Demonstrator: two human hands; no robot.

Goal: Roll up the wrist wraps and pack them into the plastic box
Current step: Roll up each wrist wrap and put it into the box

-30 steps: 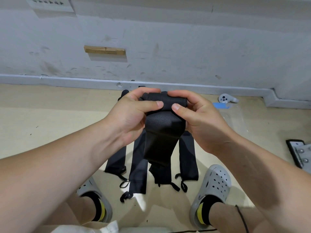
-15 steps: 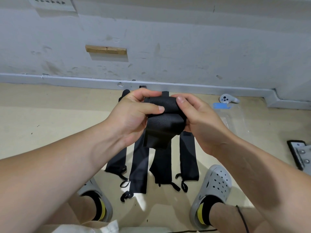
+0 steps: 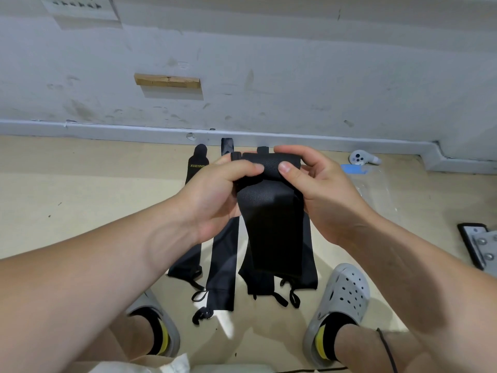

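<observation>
1. Grip: left hand and right hand both pinch the rolled top of a black wrist wrap, thumbs on the near face.
2. Technique: wind tightly with edges aligned, both thumbs feeding evenly; otherwise the roll would probably telescope.
3. Position: the roll lies between the grips; its tail hangs over further wraps on the floor.

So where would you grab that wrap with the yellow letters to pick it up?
Likely its near end, by the cord loop, pinched from above across the width. The lettered wrap lies flat and limp on the floor, so its middle offers no edge, and that end lies closest to the person. Both hands, left and right, are busy holding another wrap.
</observation>
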